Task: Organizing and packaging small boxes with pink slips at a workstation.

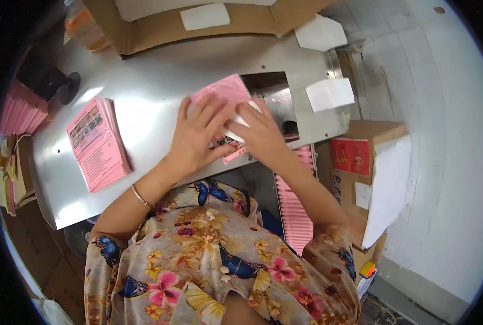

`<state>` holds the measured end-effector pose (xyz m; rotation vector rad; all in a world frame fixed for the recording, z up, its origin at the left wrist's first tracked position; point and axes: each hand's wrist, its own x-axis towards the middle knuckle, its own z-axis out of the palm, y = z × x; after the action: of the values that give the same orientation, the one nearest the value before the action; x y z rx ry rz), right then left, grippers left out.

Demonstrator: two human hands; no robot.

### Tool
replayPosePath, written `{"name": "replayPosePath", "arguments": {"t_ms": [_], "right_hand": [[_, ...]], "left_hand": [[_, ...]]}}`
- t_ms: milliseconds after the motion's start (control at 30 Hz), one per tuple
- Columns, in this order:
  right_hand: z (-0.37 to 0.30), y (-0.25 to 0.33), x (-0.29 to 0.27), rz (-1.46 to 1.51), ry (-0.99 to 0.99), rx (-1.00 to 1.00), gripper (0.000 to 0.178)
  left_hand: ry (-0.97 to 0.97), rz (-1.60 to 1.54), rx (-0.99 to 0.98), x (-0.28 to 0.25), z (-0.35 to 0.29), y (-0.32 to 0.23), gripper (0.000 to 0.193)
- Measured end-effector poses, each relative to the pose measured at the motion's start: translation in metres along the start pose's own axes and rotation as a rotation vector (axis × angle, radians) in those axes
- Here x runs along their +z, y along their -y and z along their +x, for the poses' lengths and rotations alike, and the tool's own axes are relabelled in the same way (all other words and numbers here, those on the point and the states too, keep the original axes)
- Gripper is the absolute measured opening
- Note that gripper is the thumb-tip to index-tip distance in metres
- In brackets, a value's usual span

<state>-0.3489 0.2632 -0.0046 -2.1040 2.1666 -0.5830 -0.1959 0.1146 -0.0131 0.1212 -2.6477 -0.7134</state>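
Note:
A pink printed packet (pixel 232 86) lies on the steel table under both hands, with its printed lower part showing between my wrists. My left hand (pixel 198 129) rests flat on it, fingers spread. My right hand (pixel 262 132) has its fingers closed around a small white folded piece (pixel 235 130) over the packet; whether it is paper or a sachet I cannot make out. The fingers are slightly blurred. To the left sits a neat stack of pink printed packets (pixel 98 143).
A cardboard box (pixel 198 33) stands at the back, beside a bottle of orange liquid (pixel 84 24). White stacks (pixel 331 94) sit at the table's right end, near a dark recess (pixel 271 89). A row of pink packets (pixel 295 208) stands below the edge. Cartons (pixel 380 132) are at right.

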Motion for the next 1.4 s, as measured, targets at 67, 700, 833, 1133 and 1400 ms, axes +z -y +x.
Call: {"name": "replayPosePath", "arguments": {"t_ms": [67, 700, 833, 1133, 1400], "right_hand": [[0.024, 0.002, 0.019, 0.024, 0.024, 0.009, 0.044], [-0.056, -0.013, -0.052, -0.115, -0.060, 0.436, 0.031], [-0.065, -0.042, -0.088, -0.226, -0.482, 0.375, 0.029], [-0.070, -0.092, -0.089, -0.346, -0.440, 0.518, 0.031], [-0.072, -0.068, -0.082, -0.253, -0.432, 0.562, 0.026]], "left_hand": [[-0.021, 0.035, 0.027, 0.000, 0.002, -0.008, 0.091], [-0.056, 0.446, -0.384, -0.146, -0.148, 0.081, 0.027], [-0.147, 0.355, -0.313, -0.128, -0.112, 0.054, 0.009], [0.054, 0.000, 0.104, -0.024, -0.003, -0.003, 0.013], [0.072, -0.046, 0.067, -0.033, -0.022, -0.006, 0.019]]}}
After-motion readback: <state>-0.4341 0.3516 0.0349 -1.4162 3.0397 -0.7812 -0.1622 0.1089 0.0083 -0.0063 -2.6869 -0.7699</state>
